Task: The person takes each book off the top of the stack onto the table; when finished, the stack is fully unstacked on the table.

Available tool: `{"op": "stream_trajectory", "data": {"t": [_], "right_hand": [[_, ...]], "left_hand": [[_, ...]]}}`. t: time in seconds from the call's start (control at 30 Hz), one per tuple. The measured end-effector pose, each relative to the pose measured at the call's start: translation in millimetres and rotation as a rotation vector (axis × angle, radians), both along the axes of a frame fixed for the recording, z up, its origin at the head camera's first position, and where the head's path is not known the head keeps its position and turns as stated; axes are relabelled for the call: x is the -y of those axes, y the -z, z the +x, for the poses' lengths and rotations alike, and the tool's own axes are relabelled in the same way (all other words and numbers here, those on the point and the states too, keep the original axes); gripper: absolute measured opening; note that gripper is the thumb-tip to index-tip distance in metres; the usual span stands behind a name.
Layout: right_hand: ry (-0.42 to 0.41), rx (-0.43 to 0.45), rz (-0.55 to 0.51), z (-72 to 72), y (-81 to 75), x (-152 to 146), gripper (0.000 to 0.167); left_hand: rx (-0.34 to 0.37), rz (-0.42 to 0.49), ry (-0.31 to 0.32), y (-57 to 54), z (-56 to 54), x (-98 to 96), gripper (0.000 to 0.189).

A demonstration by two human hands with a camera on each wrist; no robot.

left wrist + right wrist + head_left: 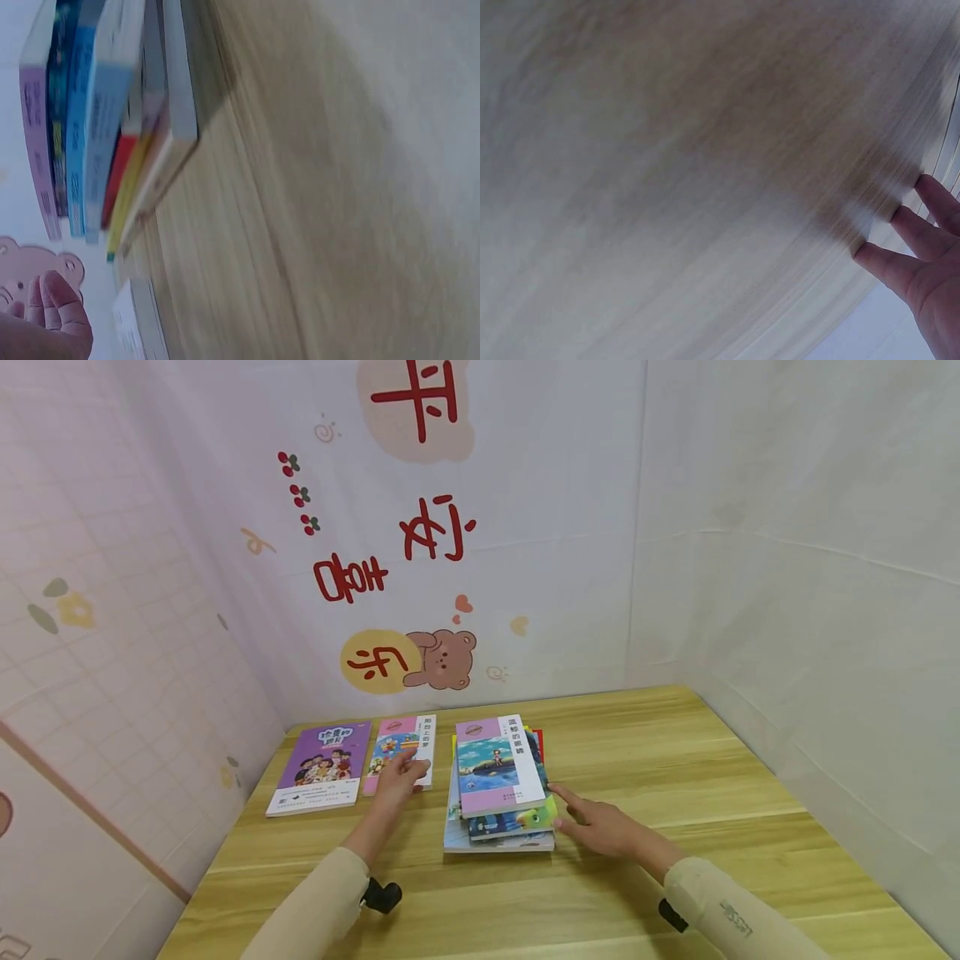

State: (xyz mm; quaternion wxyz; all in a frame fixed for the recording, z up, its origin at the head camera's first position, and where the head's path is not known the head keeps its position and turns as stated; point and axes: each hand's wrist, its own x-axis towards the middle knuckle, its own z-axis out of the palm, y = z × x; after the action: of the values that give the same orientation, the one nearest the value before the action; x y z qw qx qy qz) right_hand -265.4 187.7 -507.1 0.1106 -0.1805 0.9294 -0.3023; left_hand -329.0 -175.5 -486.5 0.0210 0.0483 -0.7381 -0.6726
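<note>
Sleeves (311, 906) lie nearest the camera, at 7 and 4 o'clock in the head view. By my judgement the stacking is partly done: several books sit in one uneven pile (501, 787), while the pink book (393, 742) and purple book (322, 768) lie flat outside it and look left to add. The left hand (401, 774) is loose, grasping nothing, over the pink book, which extends to its 12 o'clock; whether they touch I cannot tell. From there the purple book lies at 9 o'clock, the pile at 3. The right hand (606, 828) is released, fingers extended at the edge of the pile, which lies at its 10 o'clock
</note>
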Motion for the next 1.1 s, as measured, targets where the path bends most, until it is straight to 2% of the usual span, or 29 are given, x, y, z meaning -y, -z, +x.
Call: {"op": "stream_trajectory", "data": {"t": [0.23,0.43,0.73,0.87,0.97,1.1], "right_hand": [[0.005,0.008,0.002,1.6,-1.2,-0.3,0.068],[-0.006,-0.011,0.0,0.9,-0.6,-0.9,0.068],[-0.014,-0.011,-0.001,0.7,-1.2,-0.7,0.069],[-0.007,-0.008,-0.008,0.4,-1.5,-0.4,0.068],[0.002,-0.006,-0.006,-0.3,-0.7,-0.5,0.068],[0.027,-0.001,-0.022,-0.8,-1.5,1.0,0.068]], "left_hand": [[0.014,0.101,0.01,-0.9,8.9,-14.5,0.052],[0.016,0.082,0.05,-1.7,18.9,-22.6,0.054],[0.065,0.142,0.088,-2.8,36.5,-34.6,0.057],[0.067,0.178,0.13,-2.7,44.5,-40.1,0.061],[0.083,0.171,0.161,-0.4,47.9,-42.2,0.064],[0.112,0.136,0.165,2.2,50.7,-43.0,0.065]]}}
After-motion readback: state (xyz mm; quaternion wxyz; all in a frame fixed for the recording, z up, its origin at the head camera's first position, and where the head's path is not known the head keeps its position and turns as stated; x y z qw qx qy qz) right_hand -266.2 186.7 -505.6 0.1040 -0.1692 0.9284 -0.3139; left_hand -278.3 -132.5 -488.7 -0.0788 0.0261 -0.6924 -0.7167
